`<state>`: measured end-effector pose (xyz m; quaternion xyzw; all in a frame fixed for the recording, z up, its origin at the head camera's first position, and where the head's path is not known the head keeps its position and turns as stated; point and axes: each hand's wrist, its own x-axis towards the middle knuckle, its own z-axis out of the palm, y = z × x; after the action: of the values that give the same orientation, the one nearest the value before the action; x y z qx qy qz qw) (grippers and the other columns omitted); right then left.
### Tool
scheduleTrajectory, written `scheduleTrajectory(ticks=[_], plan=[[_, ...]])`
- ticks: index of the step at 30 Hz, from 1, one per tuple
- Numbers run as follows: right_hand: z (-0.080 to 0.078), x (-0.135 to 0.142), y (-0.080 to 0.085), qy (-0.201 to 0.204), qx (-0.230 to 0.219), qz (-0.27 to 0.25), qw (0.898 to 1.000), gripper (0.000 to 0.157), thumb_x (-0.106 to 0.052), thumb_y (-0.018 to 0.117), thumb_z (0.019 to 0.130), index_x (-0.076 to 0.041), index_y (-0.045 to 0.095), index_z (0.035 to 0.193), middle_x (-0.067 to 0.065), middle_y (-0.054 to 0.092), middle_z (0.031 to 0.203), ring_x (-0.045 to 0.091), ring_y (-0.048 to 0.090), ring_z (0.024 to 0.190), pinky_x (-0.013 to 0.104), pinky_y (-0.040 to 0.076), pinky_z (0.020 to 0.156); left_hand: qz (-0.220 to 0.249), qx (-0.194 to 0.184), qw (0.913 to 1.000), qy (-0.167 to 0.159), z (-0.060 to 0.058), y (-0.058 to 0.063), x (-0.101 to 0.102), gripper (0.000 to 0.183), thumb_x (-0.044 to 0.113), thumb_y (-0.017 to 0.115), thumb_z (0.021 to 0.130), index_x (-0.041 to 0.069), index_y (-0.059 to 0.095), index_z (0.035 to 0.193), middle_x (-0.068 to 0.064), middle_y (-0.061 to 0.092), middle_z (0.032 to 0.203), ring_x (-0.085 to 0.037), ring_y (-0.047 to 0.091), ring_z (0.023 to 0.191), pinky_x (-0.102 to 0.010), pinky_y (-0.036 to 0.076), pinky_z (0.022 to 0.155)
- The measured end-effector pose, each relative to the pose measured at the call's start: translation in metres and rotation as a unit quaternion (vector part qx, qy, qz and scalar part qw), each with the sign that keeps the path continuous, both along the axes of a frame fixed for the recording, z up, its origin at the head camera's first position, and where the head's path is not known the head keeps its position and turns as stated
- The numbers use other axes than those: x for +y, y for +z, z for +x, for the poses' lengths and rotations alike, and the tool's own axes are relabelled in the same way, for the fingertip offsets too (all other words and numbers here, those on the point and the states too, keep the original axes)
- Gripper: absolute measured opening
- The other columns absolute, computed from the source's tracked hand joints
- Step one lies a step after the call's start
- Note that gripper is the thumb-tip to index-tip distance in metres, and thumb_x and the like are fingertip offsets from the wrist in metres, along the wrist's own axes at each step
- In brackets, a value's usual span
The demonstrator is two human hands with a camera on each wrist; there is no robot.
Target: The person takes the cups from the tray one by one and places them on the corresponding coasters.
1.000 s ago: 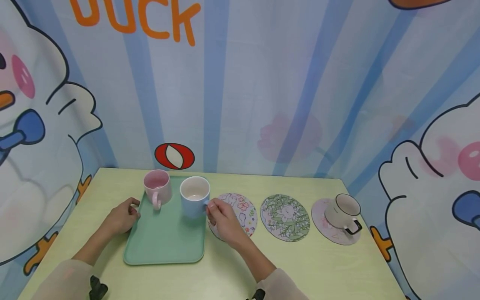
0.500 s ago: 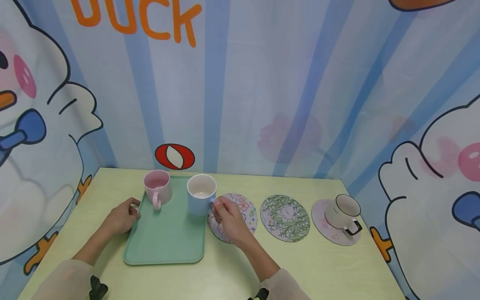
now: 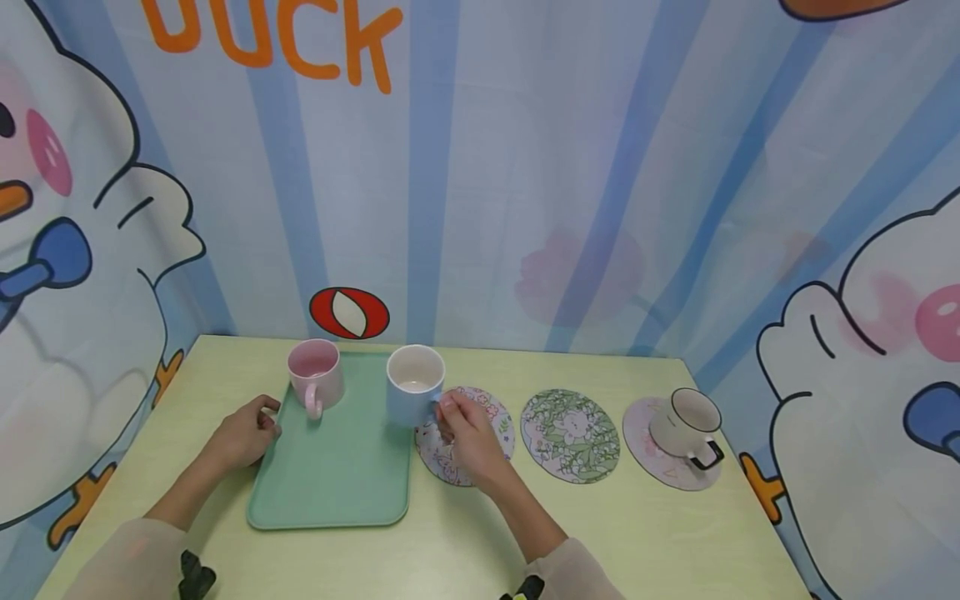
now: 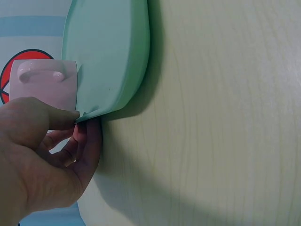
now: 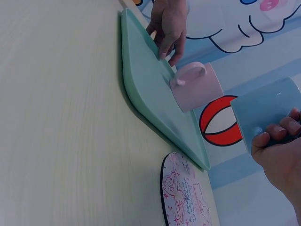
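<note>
My right hand grips the handle of a light blue mug with a white inside. The mug hangs upright above the right edge of a green tray, and in the right wrist view the blue mug is raised clear of the tray. On the tray's far left corner stands a pink mug, handle toward me. My left hand pinches the tray's left rim, thumb on top and fingers beneath in the left wrist view. Below my right hand lies a floral round coaster, partly covered.
To the right lie a green floral coaster and a pink coaster. A white mug with a black handle stands on the pink one. A striped cartoon backdrop rises behind the pale yellow table.
My right hand has carried the blue mug to the right, from over the tray toward the floral coaster. My left hand, the tray and the pink mug have stayed put.
</note>
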<state>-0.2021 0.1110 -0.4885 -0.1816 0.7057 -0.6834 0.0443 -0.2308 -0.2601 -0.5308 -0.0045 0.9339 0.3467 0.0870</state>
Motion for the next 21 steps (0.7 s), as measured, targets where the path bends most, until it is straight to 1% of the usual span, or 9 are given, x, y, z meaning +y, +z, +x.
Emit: scheduleTrajectory(ticks=[4, 8, 11, 16, 21], plan=[[-0.001, 0.004, 0.001, -0.004, 0.004, 0.003, 1.000, 0.038, -0.024, 0.038, 0.116, 0.006, 0.051, 0.096, 0.003, 0.039, 0.076, 0.021, 0.039, 0.073, 0.031, 0.039, 0.071, 0.001, -0.001, 1.0000, 0.001, 0.001, 0.001, 0.001, 0.038, 0.008, 0.054, 0.103, -0.010, 0.047, 0.136, -0.016, 0.057, 0.095, -0.024, 0.057, 0.077, -0.036, 0.045, 0.063], [-0.001, 0.007, 0.002, -0.005, 0.006, -0.013, 1.000, 0.040, -0.022, 0.037, 0.116, 0.011, 0.049, 0.096, 0.004, 0.037, 0.075, 0.026, 0.037, 0.072, 0.031, 0.039, 0.070, 0.003, -0.002, 1.0000, 0.001, 0.001, 0.000, 0.000, 0.038, 0.008, 0.054, 0.102, -0.010, 0.047, 0.136, -0.015, 0.057, 0.095, -0.024, 0.057, 0.076, -0.036, 0.046, 0.063], [-0.001, 0.009, 0.003, -0.008, 0.004, -0.025, 1.000, 0.039, -0.020, 0.037, 0.116, 0.012, 0.048, 0.096, 0.004, 0.036, 0.075, 0.027, 0.036, 0.072, 0.032, 0.038, 0.070, 0.003, -0.003, 1.0000, 0.001, 0.000, -0.001, 0.000, 0.038, 0.007, 0.054, 0.102, -0.010, 0.047, 0.136, -0.015, 0.057, 0.096, -0.023, 0.057, 0.076, -0.035, 0.046, 0.063], [-0.003, 0.011, 0.004, -0.011, 0.007, -0.033, 0.999, 0.037, -0.018, 0.038, 0.116, 0.009, 0.048, 0.093, 0.004, 0.037, 0.075, 0.024, 0.037, 0.072, 0.032, 0.039, 0.070, 0.004, 0.000, 1.0000, 0.000, 0.000, -0.002, -0.001, 0.038, 0.007, 0.055, 0.102, -0.010, 0.048, 0.135, -0.016, 0.057, 0.095, -0.024, 0.057, 0.077, -0.036, 0.046, 0.063], [-0.005, 0.015, 0.003, -0.014, 0.005, -0.040, 0.999, 0.035, -0.018, 0.039, 0.116, 0.007, 0.048, 0.092, 0.005, 0.039, 0.076, 0.021, 0.039, 0.072, 0.031, 0.039, 0.069, -0.005, 0.011, 0.9999, -0.005, -0.002, -0.005, -0.002, 0.037, 0.008, 0.056, 0.102, -0.009, 0.049, 0.134, -0.014, 0.057, 0.094, -0.024, 0.057, 0.079, -0.036, 0.044, 0.065]])
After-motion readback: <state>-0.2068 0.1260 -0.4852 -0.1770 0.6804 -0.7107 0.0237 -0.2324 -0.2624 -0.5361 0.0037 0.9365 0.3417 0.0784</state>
